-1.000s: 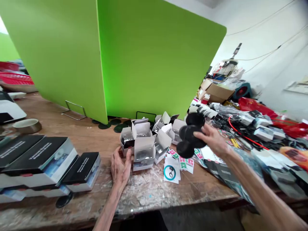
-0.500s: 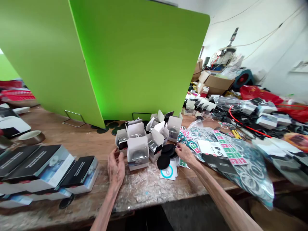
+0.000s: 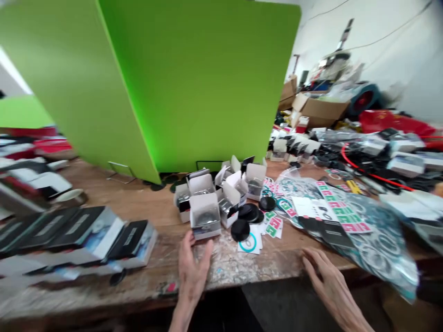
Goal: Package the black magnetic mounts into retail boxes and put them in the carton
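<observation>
My left hand has its fingers apart, thumb and forefinger just in front of the nearest open white box, with nothing held. My right hand is at the table's front edge, fingers loosely spread and holding nothing. Several open boxes with clear plastic inside stand bunched behind the nearest one. Black discs lie to their right, partly over a white card with a teal ring. Beside them are pink and green stickers.
Closed black-topped boxes are stacked at the left, near a tape roll. Green panels stand behind. A clear bag of teal rings lies at the right, with black parts and a red cable beyond.
My right hand has left the black discs and come back to the table edge. My left hand has moved from the boxes' left side to the front of the nearest one. The view has shifted slightly.
</observation>
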Motion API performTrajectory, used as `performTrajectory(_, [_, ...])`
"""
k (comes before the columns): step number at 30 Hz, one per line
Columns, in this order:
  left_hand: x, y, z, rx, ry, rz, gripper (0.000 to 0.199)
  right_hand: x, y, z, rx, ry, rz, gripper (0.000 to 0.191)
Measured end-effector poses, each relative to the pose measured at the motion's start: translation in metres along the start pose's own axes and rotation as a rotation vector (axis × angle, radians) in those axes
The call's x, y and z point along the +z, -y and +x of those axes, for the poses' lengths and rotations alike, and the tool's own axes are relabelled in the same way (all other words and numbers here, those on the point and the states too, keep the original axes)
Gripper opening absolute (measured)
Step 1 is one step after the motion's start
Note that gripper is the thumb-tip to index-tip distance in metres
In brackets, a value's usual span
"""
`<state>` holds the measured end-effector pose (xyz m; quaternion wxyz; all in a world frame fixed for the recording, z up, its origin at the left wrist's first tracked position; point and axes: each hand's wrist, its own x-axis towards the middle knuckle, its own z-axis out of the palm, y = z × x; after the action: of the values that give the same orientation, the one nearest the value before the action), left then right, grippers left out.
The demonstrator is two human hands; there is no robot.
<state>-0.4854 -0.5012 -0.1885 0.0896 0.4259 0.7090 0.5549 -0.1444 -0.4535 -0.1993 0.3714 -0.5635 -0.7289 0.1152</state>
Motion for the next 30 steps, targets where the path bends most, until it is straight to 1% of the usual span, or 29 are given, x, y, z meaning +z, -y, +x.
performTrajectory(1, [0.003, -0.003, -0.002, -0.002, 0.004, 0.013, 0.067, 0.004, -0.008, -0.008, -0.009, 0.006, 0.026, 0.025])
performTrajectory(3, [0.005, -0.008, 0.002, -0.036, 0.022, 0.045, 0.071, 0.012, -0.017, -0.018, -0.036, 0.007, 0.064, 0.024])
performTrajectory(6, [0.001, -0.014, 0.018, -0.084, 0.086, 0.067, 0.076, 0.017, -0.014, -0.022, -0.055, -0.014, 0.074, 0.027])
performTrajectory(9, [-0.002, -0.015, 0.036, -0.140, 0.153, -0.027, 0.080, 0.012, 0.003, -0.017, -0.088, 0.016, 0.060, 0.027])
performTrajectory(11, [-0.004, -0.015, 0.044, -0.168, 0.213, -0.112, 0.074, 0.011, 0.020, -0.010, -0.111, 0.060, 0.042, 0.026])
performTrajectory(13, [-0.010, -0.015, 0.046, -0.178, 0.259, -0.163, 0.066, 0.013, 0.041, 0.000, -0.145, 0.115, 0.036, 0.026])
performTrajectory(15, [-0.022, -0.015, 0.043, -0.200, 0.292, -0.158, 0.063, 0.022, 0.061, 0.011, -0.192, 0.156, 0.052, 0.027])
performTrajectory(18, [-0.042, -0.011, 0.032, -0.251, 0.282, -0.182, 0.064, 0.043, 0.084, 0.028, -0.252, 0.166, 0.041, 0.027])
performTrajectory(20, [-0.053, -0.008, 0.028, -0.274, 0.259, -0.211, 0.062, 0.058, 0.093, 0.037, -0.274, 0.183, -0.051, 0.028])
performTrajectory(22, [-0.058, -0.004, 0.029, -0.281, 0.259, -0.195, 0.058, 0.072, 0.098, 0.041, -0.267, 0.188, -0.192, 0.035])
performTrajectory(24, [-0.061, 0.001, 0.031, -0.274, 0.277, -0.151, 0.060, 0.081, 0.101, 0.042, -0.244, 0.164, -0.303, 0.044])
performTrajectory(25, [-0.062, 0.002, 0.031, -0.269, 0.290, -0.138, 0.063, 0.084, 0.102, 0.042, -0.232, 0.152, -0.332, 0.045])
performTrajectory(27, [-0.066, 0.005, 0.024, -0.260, 0.291, -0.131, 0.072, 0.086, 0.104, 0.043, -0.200, 0.158, -0.351, 0.039])
performTrajectory(28, [-0.068, 0.005, 0.018, -0.263, 0.257, -0.115, 0.074, 0.086, 0.106, 0.044, -0.176, 0.178, -0.347, 0.033])
performTrajectory(30, [-0.071, 0.001, -0.004, -0.280, 0.110, -0.022, 0.070, 0.084, 0.109, 0.046, -0.125, 0.222, -0.339, 0.020])
